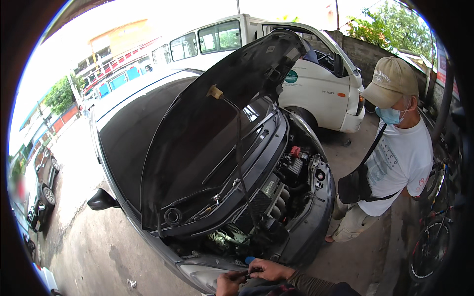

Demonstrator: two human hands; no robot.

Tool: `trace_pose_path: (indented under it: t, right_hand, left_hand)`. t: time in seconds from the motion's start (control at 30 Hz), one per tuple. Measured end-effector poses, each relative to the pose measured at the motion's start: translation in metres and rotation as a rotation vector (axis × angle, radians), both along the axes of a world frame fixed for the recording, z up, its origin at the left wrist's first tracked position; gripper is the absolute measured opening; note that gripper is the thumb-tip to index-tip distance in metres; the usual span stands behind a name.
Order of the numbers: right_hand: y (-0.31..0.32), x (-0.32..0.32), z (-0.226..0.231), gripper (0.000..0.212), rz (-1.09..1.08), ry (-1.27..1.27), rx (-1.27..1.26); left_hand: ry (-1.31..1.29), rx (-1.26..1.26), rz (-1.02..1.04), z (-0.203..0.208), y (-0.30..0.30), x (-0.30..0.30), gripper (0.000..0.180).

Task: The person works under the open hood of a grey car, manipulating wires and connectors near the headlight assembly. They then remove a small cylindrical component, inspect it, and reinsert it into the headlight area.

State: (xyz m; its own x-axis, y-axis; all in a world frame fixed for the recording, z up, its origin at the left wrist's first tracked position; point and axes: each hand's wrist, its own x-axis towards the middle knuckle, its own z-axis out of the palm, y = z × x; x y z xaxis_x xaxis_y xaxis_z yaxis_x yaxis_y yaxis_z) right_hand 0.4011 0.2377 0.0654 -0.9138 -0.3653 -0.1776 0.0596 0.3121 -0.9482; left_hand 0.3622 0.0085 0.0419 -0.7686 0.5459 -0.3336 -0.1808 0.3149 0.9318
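My left hand and my right hand meet at the bottom of the view, just in front of the car's headlight. The fingers of both are pinched together around something small and dark, too hidden to name. Right behind my right fingers shows a round blue cap. Beyond my hands lies the open engine bay of a dark car, with its engine and battery exposed. Its raised hood leans over the windshield, and a thin prop rod runs up to its underside.
To the right of the car stands a person in a cap and mask, head bent down. A white van is parked behind, its door open. A bicycle leans at the far right. Another dark car is at the left.
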Motion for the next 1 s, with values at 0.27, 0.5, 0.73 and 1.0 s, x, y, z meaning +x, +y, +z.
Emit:
trace_pose_path:
  t: [0.27, 0.5, 0.73, 1.0]
  right_hand:
    - [-0.021, 0.002, -0.009, 0.029, -0.116, 0.012, 0.130]
    - [0.020, -0.003, -0.012, 0.017, -0.002, -0.235, -0.319]
    - [0.016, 0.001, -0.013, 0.018, 0.127, -0.361, -0.554]
    - [0.020, -0.004, 0.001, 0.018, 0.026, -0.106, -0.188]
  left_hand:
    - [0.319, -0.052, 0.095, -0.032, 0.005, 0.000, 0.027]
    - [-0.033, 0.150, 0.019, 0.024, -0.005, 0.002, 0.010]
    - [-0.196, 0.247, 0.049, 0.032, 0.003, 0.011, 0.008]
    - [-0.285, 0.444, 0.082, 0.024, 0.005, 0.008, 0.019]
